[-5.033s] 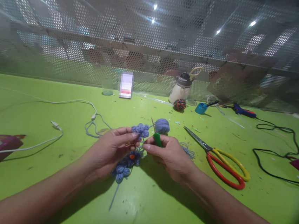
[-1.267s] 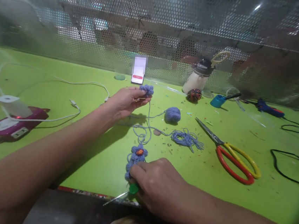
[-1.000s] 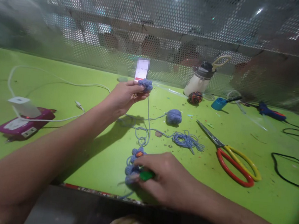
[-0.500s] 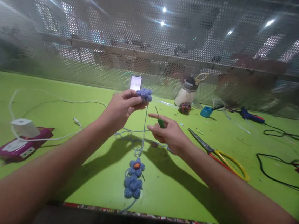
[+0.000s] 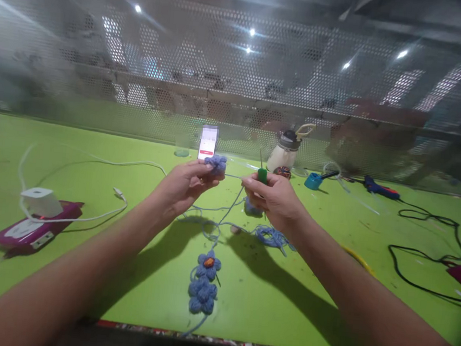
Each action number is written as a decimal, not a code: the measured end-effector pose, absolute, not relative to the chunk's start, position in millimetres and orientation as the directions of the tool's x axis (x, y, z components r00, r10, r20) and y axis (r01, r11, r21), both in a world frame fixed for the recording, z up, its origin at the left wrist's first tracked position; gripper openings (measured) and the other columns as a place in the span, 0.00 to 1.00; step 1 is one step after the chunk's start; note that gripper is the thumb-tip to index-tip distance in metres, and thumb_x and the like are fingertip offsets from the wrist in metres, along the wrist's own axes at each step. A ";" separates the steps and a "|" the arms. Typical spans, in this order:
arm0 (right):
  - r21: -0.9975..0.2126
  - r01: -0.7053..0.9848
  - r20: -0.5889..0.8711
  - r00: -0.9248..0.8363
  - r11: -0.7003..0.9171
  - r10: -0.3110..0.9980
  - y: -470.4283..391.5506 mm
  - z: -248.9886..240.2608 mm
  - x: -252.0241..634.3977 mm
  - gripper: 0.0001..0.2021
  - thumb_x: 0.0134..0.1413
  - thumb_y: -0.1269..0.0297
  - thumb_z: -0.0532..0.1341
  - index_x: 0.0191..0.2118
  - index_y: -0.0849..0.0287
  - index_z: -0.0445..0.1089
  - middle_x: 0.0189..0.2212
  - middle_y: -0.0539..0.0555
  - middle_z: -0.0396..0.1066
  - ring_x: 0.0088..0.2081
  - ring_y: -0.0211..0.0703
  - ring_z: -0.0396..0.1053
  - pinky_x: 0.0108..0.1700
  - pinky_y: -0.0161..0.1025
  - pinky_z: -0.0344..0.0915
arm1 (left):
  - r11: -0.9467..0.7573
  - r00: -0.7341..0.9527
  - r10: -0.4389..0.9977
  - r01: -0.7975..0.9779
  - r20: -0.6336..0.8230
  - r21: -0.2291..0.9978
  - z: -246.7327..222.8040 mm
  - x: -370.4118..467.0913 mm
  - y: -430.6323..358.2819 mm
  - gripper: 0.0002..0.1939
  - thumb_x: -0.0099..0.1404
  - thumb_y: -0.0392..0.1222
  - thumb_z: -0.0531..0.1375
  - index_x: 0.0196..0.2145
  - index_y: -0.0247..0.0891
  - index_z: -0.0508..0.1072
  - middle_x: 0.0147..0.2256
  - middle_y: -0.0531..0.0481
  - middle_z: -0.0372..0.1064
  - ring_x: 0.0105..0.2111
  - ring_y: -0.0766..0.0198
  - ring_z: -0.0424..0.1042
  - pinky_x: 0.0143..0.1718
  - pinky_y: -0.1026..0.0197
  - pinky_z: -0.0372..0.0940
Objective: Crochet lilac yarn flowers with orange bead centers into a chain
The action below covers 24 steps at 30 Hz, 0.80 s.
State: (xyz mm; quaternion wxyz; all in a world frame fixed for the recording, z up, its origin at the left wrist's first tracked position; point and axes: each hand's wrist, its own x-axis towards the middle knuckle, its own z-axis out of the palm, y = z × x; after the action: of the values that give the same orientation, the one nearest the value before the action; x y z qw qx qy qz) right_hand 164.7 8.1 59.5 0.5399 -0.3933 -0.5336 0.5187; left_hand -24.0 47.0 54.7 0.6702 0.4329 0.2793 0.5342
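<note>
My left hand (image 5: 184, 185) pinches a blue-purple crochet flower (image 5: 216, 164) between thumb and fingers above the table. A strand of blue yarn (image 5: 233, 176) runs from this flower across to my right hand (image 5: 271, 196). That hand is closed around a green-handled crochet hook (image 5: 262, 175), its thin shaft pointing up, and also pinches the yarn. Below, two joined blue crochet flowers (image 5: 205, 282) lie on the table, one with an orange centre. Loose blue yarn (image 5: 271, 237) lies coiled under my right hand, and a further blue yarn piece (image 5: 254, 207) is partly hidden behind it.
At the back stand a lit phone (image 5: 208, 141) and a bottle (image 5: 285, 151). A blue tape roll (image 5: 313, 181) and a glue gun (image 5: 379, 188) are at the right. My right arm mostly covers yellow-handled scissors (image 5: 358, 260). A purple power strip (image 5: 37, 230) with a white charger lies left.
My right hand has moved up and right and now draws the yarn sideways from the flower. My left hand has lowered slightly. The view has shifted, and my right arm now covers most of the scissors.
</note>
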 end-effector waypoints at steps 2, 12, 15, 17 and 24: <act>-0.976 -0.133 0.188 -0.114 0.173 0.975 7.7 64.9 166.2 0.15 0.40 0.59 0.71 0.24 0.60 0.64 0.15 0.41 0.56 0.15 0.26 0.45 0.20 0.34 0.38 | 0.081 0.272 0.961 -0.471 0.057 0.879 52.6 -23.1 48.7 0.06 0.59 0.28 0.62 0.35 0.30 0.77 0.38 0.42 0.76 0.38 0.64 0.74 0.39 0.66 0.69; -0.972 -0.089 0.211 0.069 0.216 0.975 10.5 39.5 186.1 0.13 0.44 0.58 0.67 0.25 0.60 0.65 0.14 0.43 0.58 0.15 0.27 0.42 0.19 0.33 0.38 | 0.141 0.258 0.966 -0.418 -0.031 0.897 33.2 -23.1 50.3 0.05 0.59 0.28 0.63 0.34 0.33 0.77 0.41 0.43 0.76 0.38 0.64 0.76 0.36 0.67 0.68; -0.985 -0.026 0.168 0.039 0.169 0.985 7.7 33.0 189.9 0.13 0.44 0.57 0.67 0.25 0.61 0.66 0.12 0.42 0.55 0.15 0.27 0.42 0.20 0.33 0.38 | 0.144 0.262 0.964 -0.406 -0.036 0.902 30.1 -21.4 47.3 0.04 0.59 0.30 0.65 0.34 0.33 0.78 0.40 0.43 0.76 0.38 0.64 0.75 0.36 0.66 0.68; -0.991 0.030 0.128 -0.004 0.128 0.992 5.0 28.7 189.7 0.13 0.43 0.57 0.67 0.25 0.62 0.67 0.14 0.43 0.58 0.15 0.27 0.43 0.20 0.33 0.39 | 0.150 0.270 0.962 -0.402 -0.040 0.903 30.0 -19.4 43.5 0.04 0.59 0.30 0.65 0.34 0.32 0.78 0.39 0.42 0.76 0.37 0.65 0.75 0.36 0.66 0.67; -0.963 0.249 0.087 -0.060 0.099 0.994 0.9 18.4 187.4 0.10 0.42 0.60 0.66 0.23 0.61 0.70 0.16 0.46 0.62 0.19 0.31 0.51 0.23 0.34 0.49 | 0.201 0.287 0.955 -0.423 -0.080 0.883 28.5 -14.0 33.3 0.05 0.59 0.26 0.63 0.32 0.31 0.77 0.34 0.43 0.76 0.30 0.67 0.74 0.31 0.67 0.67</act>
State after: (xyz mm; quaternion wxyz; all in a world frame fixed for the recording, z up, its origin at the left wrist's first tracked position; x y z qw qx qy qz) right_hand 187.4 0.9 18.4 0.4432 -0.5231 -0.5943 0.4204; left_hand -14.0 33.3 28.5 0.6982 0.3948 0.3364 0.4934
